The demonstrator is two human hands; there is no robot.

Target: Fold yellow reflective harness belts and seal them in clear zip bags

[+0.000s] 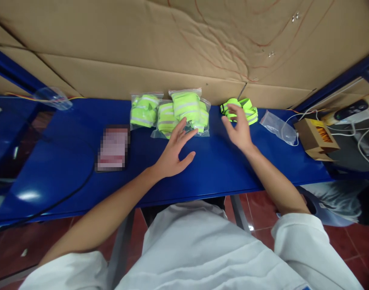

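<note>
Neon-yellow reflective straps with silvery stripes lie on the blue table, some sealed in clear zip bags. One bagged bundle (144,110) is at the left, and a bagged pile (186,104) sits beside it. My left hand (178,149) hovers at the front of that pile, fingers spread, holding nothing; its fingertips overlap the bags, and I cannot tell whether they touch. To the right is an unbagged bundle of reflective straps (250,111). My right hand (239,128) is at its near side, thumb and fingers apart, partly covering it; contact is unclear.
A flat clear plastic bag (279,128) lies right of the loose straps, near a small cardboard box (315,139) and white cables. At left are a pixelated phone-like device (112,148), a clear plastic cup (56,98) and a black cable (78,189). Cardboard panels (112,36) stand behind.
</note>
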